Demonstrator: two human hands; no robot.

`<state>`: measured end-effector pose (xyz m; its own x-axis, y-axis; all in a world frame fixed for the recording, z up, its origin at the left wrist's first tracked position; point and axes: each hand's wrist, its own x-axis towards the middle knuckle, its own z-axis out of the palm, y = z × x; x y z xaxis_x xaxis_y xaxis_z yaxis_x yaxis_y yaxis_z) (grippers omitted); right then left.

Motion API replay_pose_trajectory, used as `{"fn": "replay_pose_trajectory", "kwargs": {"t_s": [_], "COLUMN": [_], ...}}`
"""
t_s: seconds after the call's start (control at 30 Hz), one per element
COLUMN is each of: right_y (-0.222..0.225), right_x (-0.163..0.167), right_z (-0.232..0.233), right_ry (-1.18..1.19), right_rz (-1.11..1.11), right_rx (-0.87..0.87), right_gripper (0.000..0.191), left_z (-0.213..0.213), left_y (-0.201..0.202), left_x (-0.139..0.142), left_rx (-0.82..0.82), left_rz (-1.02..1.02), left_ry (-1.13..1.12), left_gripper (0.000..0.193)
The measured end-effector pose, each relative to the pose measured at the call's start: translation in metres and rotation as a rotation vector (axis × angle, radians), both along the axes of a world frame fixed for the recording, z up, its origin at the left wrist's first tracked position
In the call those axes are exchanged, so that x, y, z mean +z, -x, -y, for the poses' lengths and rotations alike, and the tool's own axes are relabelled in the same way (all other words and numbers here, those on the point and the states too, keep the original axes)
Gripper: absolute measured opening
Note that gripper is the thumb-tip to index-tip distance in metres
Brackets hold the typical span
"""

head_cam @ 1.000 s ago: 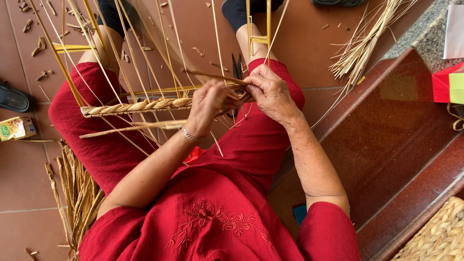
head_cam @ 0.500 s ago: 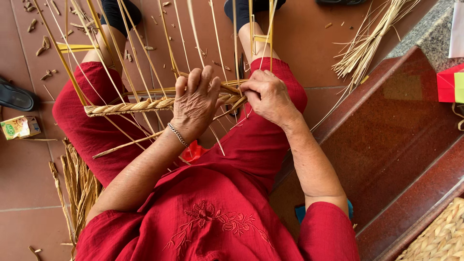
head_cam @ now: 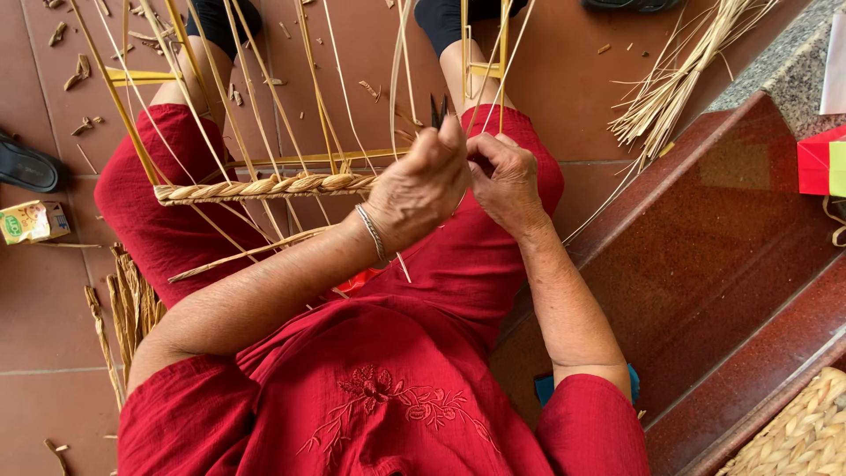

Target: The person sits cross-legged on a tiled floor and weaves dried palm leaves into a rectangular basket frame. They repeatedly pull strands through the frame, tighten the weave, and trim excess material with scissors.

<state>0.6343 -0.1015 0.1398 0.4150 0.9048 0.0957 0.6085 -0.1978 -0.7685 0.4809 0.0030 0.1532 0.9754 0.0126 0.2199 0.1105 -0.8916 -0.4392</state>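
**Two hands pinch straw at the end of a plaited band**

Nearest the camera is the red dress of a seated person, with a flower pattern stitched on the chest. Both forearms reach forward over the lap. The left hand, a thin bracelet at its wrist, is curled with fingertips pinched on pale straw strands that rise away from it. The right hand sits just beside it, touching it, fingers closed on the same bunch; a dark pointed tool sticks up between the two, though which hand holds it cannot be told.

Left of the hands, a braided straw band runs across a yellow frame that rests on the knees.

Farther off, loose straw lies on the brown tiled floor. At the left edge are a dark sandal and a small carton.
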Motion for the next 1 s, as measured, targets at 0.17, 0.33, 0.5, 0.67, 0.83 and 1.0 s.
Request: {"fn": "replay_pose_trajectory", "kwargs": {"t_s": [0.17,0.33,0.5,0.67,0.83,1.0], "right_y": [0.000,0.009,0.008,-0.034,-0.052,-0.038], "right_x": [-0.007,-0.019,-0.022,-0.004,-0.017,-0.049], "right_z": [0.001,-0.001,-0.008,0.020,0.042,0.042], "right_ry": [-0.091,-0.101,-0.039,-0.200,-0.095,0.047], "right_rz": [-0.195,-0.003,-0.061,-0.731,-0.465,-0.575], "right_rx": [0.021,-0.022,-0.055,-0.027,-0.212,-0.209], "right_gripper": [0.008,0.010,0.008,0.028,0.029,0.023], "left_z": [0.017,-0.038,-0.041,-0.051,-0.091,-0.124], "left_y": [0.027,0.066,0.077,0.133,0.205,0.240], "left_x": [-0.003,-0.026,-0.024,0.001,-0.001,-0.064], "left_rx": [0.056,0.389,0.408,0.415,0.583,0.805], "left_rz": [-0.408,-0.043,0.147,0.283,0.596,0.723], "left_ry": [0.439,0.966,1.059,1.002,0.517,0.880], "left_gripper": [0.018,0.021,0.029,0.017,0.043,0.025]}}
